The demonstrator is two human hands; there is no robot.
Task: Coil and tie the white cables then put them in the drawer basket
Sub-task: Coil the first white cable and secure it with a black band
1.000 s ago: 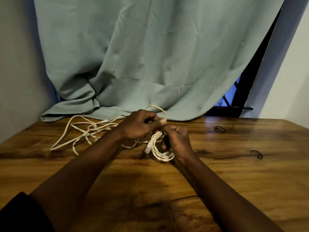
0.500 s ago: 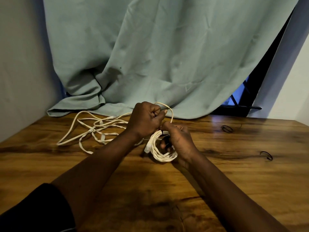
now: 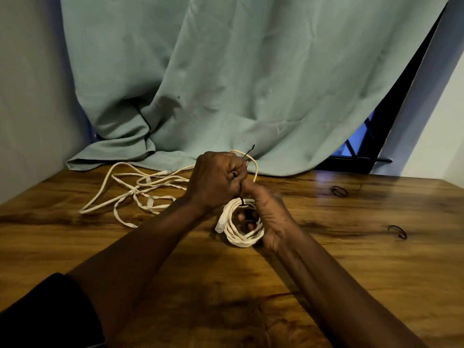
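Right hand (image 3: pixel 270 218): curled through the coil (image 3: pixel 239 238), holding it low by the table (image 3: pixel 351 272) (touching or not, I couldn't tell).
Left hand (image 3: pixel 216 179): fisted just behind, pinching the black tie (image 3: pixel 249 152).
Done: one cable coiled, tie seemingly half on.
To do: loose cable (image 3: pixel 140 189) beyond still sprawled; basket unseen.
Change: the tie's end poked above the fist, hidden before.

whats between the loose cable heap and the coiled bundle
In the head view, the left hand and forearm, gripping a black tie, lie between the loose cable heap and the coiled bundle held by the right hand.
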